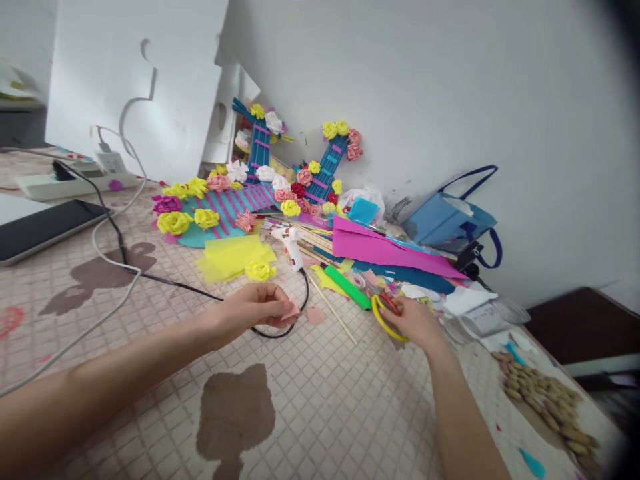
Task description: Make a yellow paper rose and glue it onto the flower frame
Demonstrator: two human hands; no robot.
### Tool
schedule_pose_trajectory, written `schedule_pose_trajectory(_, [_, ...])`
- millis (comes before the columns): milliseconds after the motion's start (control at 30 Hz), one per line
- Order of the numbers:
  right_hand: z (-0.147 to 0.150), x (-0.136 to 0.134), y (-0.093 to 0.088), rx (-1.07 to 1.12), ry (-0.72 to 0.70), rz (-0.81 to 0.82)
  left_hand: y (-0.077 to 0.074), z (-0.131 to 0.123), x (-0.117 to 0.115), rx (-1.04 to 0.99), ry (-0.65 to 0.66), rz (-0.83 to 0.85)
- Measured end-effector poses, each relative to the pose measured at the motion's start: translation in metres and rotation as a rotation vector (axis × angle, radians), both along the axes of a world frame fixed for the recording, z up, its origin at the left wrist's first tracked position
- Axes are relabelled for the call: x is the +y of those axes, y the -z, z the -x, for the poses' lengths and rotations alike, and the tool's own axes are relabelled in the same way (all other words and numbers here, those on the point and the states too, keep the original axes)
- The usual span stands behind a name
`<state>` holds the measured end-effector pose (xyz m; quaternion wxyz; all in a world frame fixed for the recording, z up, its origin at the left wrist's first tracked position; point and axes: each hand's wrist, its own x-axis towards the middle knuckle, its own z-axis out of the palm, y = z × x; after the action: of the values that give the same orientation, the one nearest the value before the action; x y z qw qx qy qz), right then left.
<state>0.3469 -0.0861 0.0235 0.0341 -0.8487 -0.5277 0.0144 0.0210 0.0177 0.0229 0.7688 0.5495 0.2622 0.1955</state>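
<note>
My left hand pinches a small pink piece of paper between thumb and fingers, just above the table. Another pink scrap lies to its right. At the right, my right hand has its fingers closed at the handles of a pair of scissors, one loop yellow and one red. The scissors' blades are hard to make out among the clutter. A green stick-shaped object lies left of the scissors. Beyond my left hand rests a white glue gun with a black cord.
Guitar-like shapes covered in paper flowers stand at the back. Yellow sheets, magenta paper and thin wooden sticks lie in front. Peanuts, a blue bag, a phone and cables are around the sides.
</note>
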Motion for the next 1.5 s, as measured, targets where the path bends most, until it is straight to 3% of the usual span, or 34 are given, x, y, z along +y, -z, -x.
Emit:
schedule_pose_trajectory(133, [0.018, 0.002, -0.002, 0.085, -0.066, -0.344, 0.002, -0.002, -0.002, -0.010, 0.031, -0.012])
schedule_pose_trajectory(233, [0.061, 0.004, -0.005, 0.456, -0.231, -0.511, 0.005, -0.003, -0.004, -0.002, 0.040, -0.019])
schedule_pose_trajectory(367, [0.124, 0.002, -0.002, 0.950, -0.436, -0.311, 0.005, -0.005, -0.008, 0.095, 0.025, -0.119])
schedule_pose_trajectory(500, [0.153, 0.000, 0.006, 1.147, -0.490, -0.269, 0.007, -0.006, -0.013, 0.098, 0.023, -0.248])
schedule_pose_trajectory(667, [0.156, 0.001, 0.009, 1.205, -0.439, -0.287, 0.010, -0.006, -0.016, 0.129, 0.004, -0.422])
schedule_pose_trajectory(1067, [0.154, 0.003, 0.017, 1.258, -0.337, -0.333, 0.013, -0.010, -0.024, 0.054, 0.003, -0.478])
schedule_pose_trajectory(1500, [0.145, 0.005, 0.018, 1.399, -0.344, -0.267, 0.014, -0.010, -0.017, -0.041, -0.053, -0.142])
